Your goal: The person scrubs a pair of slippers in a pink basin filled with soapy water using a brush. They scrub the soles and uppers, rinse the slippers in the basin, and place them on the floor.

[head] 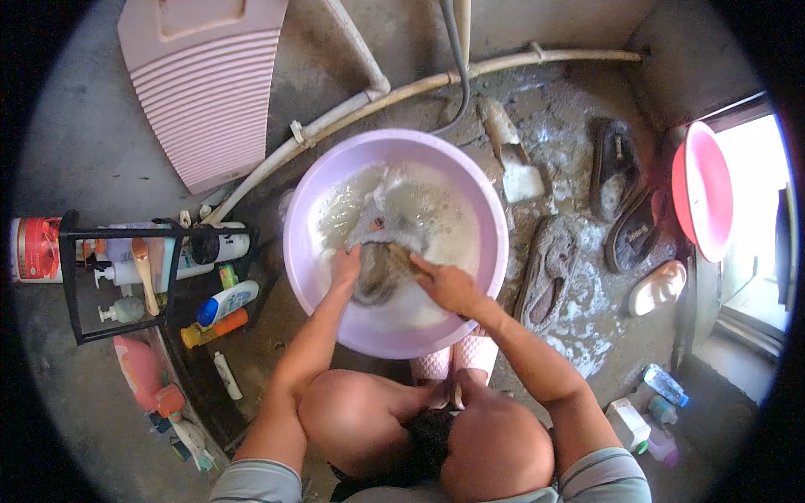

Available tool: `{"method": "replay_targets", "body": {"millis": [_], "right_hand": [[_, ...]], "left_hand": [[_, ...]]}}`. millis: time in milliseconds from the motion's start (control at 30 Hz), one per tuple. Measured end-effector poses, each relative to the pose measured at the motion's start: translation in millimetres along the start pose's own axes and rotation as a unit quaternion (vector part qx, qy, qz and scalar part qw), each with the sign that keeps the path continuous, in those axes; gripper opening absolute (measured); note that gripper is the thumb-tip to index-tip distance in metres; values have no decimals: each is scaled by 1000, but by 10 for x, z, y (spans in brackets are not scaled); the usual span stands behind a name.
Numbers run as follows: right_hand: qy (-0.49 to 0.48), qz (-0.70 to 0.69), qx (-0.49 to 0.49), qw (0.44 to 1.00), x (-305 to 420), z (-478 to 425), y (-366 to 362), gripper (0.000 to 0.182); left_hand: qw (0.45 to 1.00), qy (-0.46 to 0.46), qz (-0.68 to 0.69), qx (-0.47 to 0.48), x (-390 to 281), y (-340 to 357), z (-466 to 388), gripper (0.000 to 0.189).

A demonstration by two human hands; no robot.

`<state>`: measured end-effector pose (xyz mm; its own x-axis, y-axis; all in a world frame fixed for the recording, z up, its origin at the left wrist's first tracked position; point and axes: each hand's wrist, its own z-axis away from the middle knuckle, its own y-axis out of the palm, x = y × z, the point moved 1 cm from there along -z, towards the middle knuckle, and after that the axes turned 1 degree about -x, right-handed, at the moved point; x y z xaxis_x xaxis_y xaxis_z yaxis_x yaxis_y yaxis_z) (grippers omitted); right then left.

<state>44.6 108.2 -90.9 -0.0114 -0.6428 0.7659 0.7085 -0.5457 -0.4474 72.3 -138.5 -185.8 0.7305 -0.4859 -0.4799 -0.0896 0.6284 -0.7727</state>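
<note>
A lilac plastic basin (302, 188) of cloudy, sudsy water stands in front of my knees. A soaked grey fuzzy slipper (383, 229) lies partly in the water, its opening towards me. My left hand (345, 267) grips its left side near the opening. In my right hand (449, 286) is a yellowish-brown brush (402, 258), its end at the right edge of the slipper's opening. Suds hide part of the slipper, and the brush's bristles cannot be made out.
Right of the basin, a wet fuzzy slipper (550, 273) and dark slippers (613, 170) lie on the sudsy floor. A pink basin (685, 188) leans by the doorway. Left are a black rack (122, 234) of bottles and a pink washboard (207, 94). A pipe (415, 97) runs behind.
</note>
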Motion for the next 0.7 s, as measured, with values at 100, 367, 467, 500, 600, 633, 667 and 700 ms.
{"method": "replay_targets", "body": {"millis": [100, 367, 467, 500, 600, 633, 667, 700], "right_hand": [[39, -49, -42, 997, -56, 193, -202, 44], [47, -106, -192, 975, -21, -17, -369, 48], [69, -116, -149, 980, -83, -9, -312, 54], [79, -134, -143, 977, -111, 36, -316, 55], [84, -194, -119, 970, -148, 113, -320, 64], [95, -204, -107, 968, -118, 107, -297, 64], [89, -222, -82, 968, 38, 52, -241, 65], [114, -225, -81, 964, -47, 74, -275, 65]], "left_hand": [[889, 292, -193, -295, -441, -30, 414, 30], [934, 287, -191, 91, -312, 548, 500, 63], [954, 177, -237, 47, -417, 659, 151, 59], [971, 88, -217, 57, -643, 638, 71, 58], [979, -52, 198, 24, -741, 664, -57, 58], [921, -76, 381, -1, -608, 674, -129, 59], [882, -108, 455, -50, -188, 662, -398, 55], [872, -106, 477, -9, -250, 737, -311, 56]]}}
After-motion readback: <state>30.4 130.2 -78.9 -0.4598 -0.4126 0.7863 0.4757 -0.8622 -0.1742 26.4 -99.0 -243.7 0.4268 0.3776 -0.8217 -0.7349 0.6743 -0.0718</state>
